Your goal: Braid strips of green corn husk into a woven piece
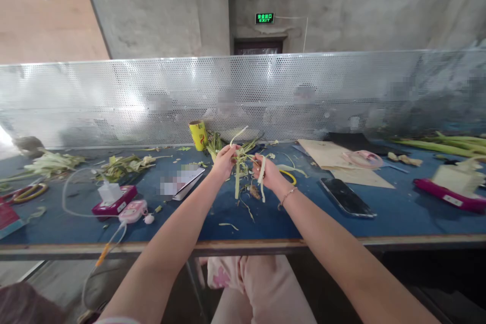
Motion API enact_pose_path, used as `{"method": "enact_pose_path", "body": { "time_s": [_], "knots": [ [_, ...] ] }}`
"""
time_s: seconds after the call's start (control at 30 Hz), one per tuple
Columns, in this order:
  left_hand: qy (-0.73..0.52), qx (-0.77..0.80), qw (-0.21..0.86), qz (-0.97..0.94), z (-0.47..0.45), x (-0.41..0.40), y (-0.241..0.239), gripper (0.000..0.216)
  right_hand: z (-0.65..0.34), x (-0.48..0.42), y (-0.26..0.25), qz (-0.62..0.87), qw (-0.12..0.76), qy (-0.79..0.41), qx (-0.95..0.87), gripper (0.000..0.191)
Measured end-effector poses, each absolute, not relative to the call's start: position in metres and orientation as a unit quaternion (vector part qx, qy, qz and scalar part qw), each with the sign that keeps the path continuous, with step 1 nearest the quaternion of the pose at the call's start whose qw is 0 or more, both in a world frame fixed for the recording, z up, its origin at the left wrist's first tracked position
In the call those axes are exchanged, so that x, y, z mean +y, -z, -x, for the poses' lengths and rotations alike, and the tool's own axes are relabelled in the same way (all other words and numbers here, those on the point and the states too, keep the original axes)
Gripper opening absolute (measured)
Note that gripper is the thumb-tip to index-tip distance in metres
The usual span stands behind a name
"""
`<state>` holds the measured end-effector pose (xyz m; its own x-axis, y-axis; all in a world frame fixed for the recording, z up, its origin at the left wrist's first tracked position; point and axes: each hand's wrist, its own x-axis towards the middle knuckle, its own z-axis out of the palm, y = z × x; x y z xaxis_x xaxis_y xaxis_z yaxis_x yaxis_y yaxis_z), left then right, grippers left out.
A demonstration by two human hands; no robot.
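Observation:
Above the blue tabletop (216, 220), both hands are closed on pale green plant strips (237, 179) that run between them and dangle below. My left hand (225, 160) pinches the strips at their left side, and one end sticks up past its fingers. My right hand (269, 174), with a bracelet at the wrist, grips them from the right, and a flat strip (261, 185) hangs over its fingers. Under the hands lie loose scraps and a small brown piece (254, 192). A yellow curved handle (289, 177) shows just beyond my right wrist.
A yellow roll (198, 136) stands near the perforated metal screen (250, 96). Right of my hands are a phone (347, 197), brown card (322, 154) and a magenta power strip (448, 196). Leftward lie another power strip (125, 198), cables, leaf piles (125, 167) and yellow-handled scissors (32, 192).

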<state>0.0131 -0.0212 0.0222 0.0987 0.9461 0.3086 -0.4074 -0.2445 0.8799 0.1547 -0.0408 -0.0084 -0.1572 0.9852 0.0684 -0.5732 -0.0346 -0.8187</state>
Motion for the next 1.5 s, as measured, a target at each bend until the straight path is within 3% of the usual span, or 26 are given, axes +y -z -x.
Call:
{"method": "enact_pose_path", "body": {
  "time_s": [0.23, 0.77, 1.0, 1.4, 1.5],
  "knots": [
    [-0.559, 0.203, 0.614, -0.518, -0.008, -0.018, -0.024, 0.02, -0.168, -0.042, 0.004, 0.269, 0.568, -0.714, -0.308, 0.033],
    [-0.387, 0.28, 0.536, -0.696, -0.001, -0.019, -0.026, 0.016, -0.185, -0.03, 0.01, 0.341, 0.566, -0.651, -0.375, 0.026],
    [-0.312, 0.298, 0.555, -0.712, -0.011, -0.019, -0.017, 0.016, -0.182, -0.033, 0.005, 0.357, 0.554, -0.63, -0.412, 0.029],
    [-0.326, 0.322, 0.597, -0.659, -0.026, -0.032, -0.01, 0.025, -0.185, -0.025, 0.012, 0.362, 0.574, -0.565, -0.47, 0.028],
    [-0.378, 0.337, 0.581, -0.637, -0.027, -0.03, -0.012, 0.02, -0.192, -0.017, 0.015, 0.41, 0.632, -0.463, -0.466, 0.022]
  ]
}}
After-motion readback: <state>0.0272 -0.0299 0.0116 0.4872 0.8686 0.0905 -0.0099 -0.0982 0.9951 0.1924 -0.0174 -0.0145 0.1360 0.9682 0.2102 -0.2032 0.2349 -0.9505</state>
